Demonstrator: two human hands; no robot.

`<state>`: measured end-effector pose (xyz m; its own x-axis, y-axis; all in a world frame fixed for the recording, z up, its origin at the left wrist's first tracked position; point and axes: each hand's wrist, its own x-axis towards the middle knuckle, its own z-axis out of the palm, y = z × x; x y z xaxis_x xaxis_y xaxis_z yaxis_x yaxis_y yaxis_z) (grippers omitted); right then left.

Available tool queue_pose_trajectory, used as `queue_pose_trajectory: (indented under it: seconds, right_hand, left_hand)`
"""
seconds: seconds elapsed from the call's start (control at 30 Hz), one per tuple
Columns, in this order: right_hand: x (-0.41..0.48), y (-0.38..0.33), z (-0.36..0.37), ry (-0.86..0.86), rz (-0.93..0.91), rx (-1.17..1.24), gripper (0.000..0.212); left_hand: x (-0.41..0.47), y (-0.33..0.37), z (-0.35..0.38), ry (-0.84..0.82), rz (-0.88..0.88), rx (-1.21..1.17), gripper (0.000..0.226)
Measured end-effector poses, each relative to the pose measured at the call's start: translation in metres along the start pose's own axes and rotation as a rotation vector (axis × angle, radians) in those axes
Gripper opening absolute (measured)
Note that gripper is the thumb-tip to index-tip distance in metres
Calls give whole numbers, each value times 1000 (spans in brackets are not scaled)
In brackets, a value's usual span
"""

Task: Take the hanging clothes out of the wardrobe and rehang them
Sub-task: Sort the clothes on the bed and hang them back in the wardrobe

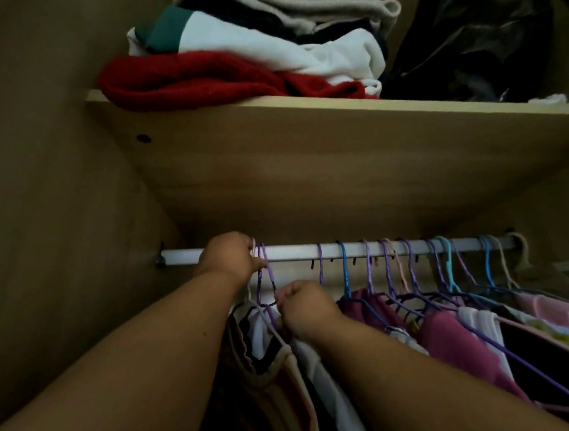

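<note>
- I see the left grip (228,256) at the left end of the white rail (300,251), its fingers curled round a bunch of hanger hooks (262,256).
- The right grip (306,308), just below the rail, pinches the neck of a purple hanger (266,297).
- The hanging clothes (452,334) fill the rail from both grips rightward.
- Folded clothes (229,72) and a black bag (474,37) lie on the shelf (335,107) above.

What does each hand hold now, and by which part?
The left hand grips hanger hooks on the rod; the right hand pinches a purple hanger at its neck.
</note>
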<state>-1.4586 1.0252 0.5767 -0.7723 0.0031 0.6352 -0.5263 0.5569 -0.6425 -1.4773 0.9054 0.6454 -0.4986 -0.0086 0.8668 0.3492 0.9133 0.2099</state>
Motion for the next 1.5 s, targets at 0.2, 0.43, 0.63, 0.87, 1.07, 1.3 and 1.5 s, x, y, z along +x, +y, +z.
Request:
queue_pose_trajectory:
  seconds: [0.2,0.43,0.63,0.87,1.07,1.3,1.5]
  right_hand:
    - [-6,4,-14,16,42,11,21]
    - [-25,-12,-34,-37,45,-320,29]
    - [-64,-25,-43,-35,-148,-564,60]
    - [-98,-14,-57,159,-235,-714,84]
    - [-154,-3,-104,277,-281,-975,86]
    - [-233,31,-193,330,-298,-1149,80]
    - [-273,89,-297,440,-279,-1255,75]
  left_hand:
    - [-3,1,-8,-22,-56,186,36]
    - [-11,-3,-21,-69,-60,419,28]
    - [-39,16,-32,-185,13,327,45]
    - [-90,50,-43,-259,324,205,79]
    - [-152,92,-51,-229,459,134,74]
    - [-221,169,-47,-167,635,117,82]
    - [-272,270,-1,-101,622,-38,83]
